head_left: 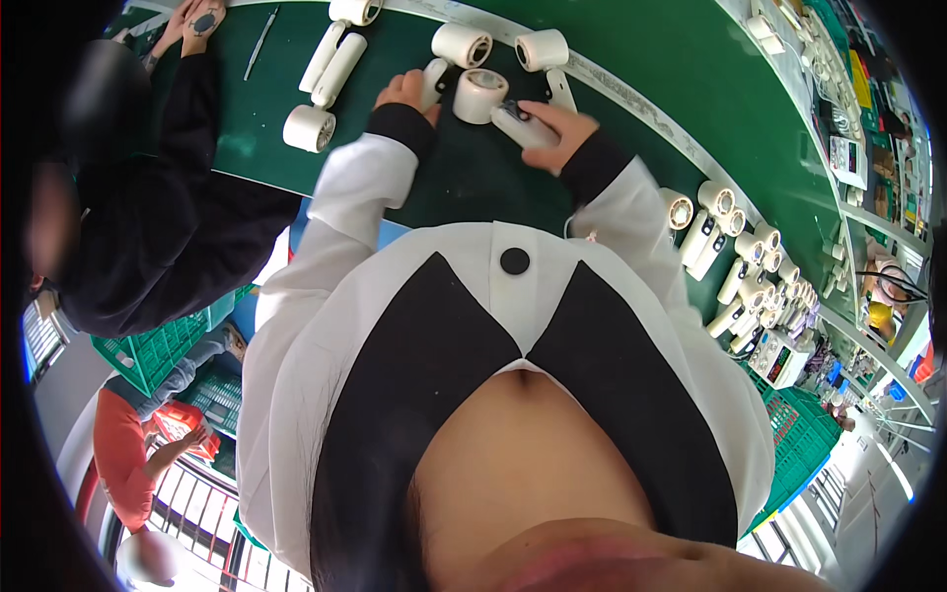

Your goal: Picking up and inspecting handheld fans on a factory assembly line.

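Note:
My right hand (565, 135) is closed around the handle of a white handheld fan (480, 98), whose round head points left, towards my left hand. A dark part shows near the joint of its handle and head. My left hand (402, 96) has its fingers curled at the handle of a second white handheld fan (460, 45); that fan's head lies just beyond, by the far rail. Past my right hand rests a third white fan (542, 49), its handle partly hidden by my fingers.
More white fans (309, 128) lie to the left, near a thin pen-like tool (260, 42). A co-worker's hands (200, 20) rest at the far left. Several fans (750, 247) line the green bench at right, before a white instrument box (780, 357). A pale rail (631, 84) runs behind.

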`<state>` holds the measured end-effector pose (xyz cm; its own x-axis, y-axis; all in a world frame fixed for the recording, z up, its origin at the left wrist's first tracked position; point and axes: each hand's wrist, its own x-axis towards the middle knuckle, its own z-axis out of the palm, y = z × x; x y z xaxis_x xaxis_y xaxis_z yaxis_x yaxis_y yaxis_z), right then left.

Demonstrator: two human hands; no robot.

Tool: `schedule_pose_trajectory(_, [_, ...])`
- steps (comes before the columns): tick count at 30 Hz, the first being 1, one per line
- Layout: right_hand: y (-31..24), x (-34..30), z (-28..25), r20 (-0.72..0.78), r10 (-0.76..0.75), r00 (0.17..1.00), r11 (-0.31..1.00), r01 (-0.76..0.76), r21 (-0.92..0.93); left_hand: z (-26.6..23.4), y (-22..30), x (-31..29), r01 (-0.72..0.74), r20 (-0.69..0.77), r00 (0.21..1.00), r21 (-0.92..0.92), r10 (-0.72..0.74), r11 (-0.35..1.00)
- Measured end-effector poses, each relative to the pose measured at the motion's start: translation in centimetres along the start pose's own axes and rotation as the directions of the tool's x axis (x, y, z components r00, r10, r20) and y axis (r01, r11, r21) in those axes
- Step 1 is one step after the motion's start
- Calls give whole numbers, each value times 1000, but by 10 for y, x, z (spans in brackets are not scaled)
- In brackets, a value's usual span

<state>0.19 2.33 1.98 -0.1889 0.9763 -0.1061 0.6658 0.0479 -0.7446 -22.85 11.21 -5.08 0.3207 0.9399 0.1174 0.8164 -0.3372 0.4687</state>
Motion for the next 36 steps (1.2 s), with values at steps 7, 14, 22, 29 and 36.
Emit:
schedule_pose_trajectory(7, [-5, 108, -9, 420, 333, 844, 915, -397, 71, -68, -6, 5, 239, 524, 849, -260, -71, 936])
schedule_pose_trajectory(14, [-28, 112, 80, -545, 235, 805, 913, -376, -161, -62, 34, -11, 94, -190, 975, -101, -112, 991])
schedule_pose_trajectory(22, [-70, 91, 98, -315, 238, 919, 922, -316, -226, -78, -58, -35, 248, -645, 753, 94, -130, 964])
schedule_pose_trajectory(29, [-63, 111, 100, -359, 283, 889, 906, -371, -205, -52, -27, -16, 274, -471, 861, 108, -193, 956])
schedule_pose_trajectory(36, [-60, 139, 109, -451, 259, 854, 918, -363, -159, -69, -45, 41, 187, -620, 770, -5, -150, 982])
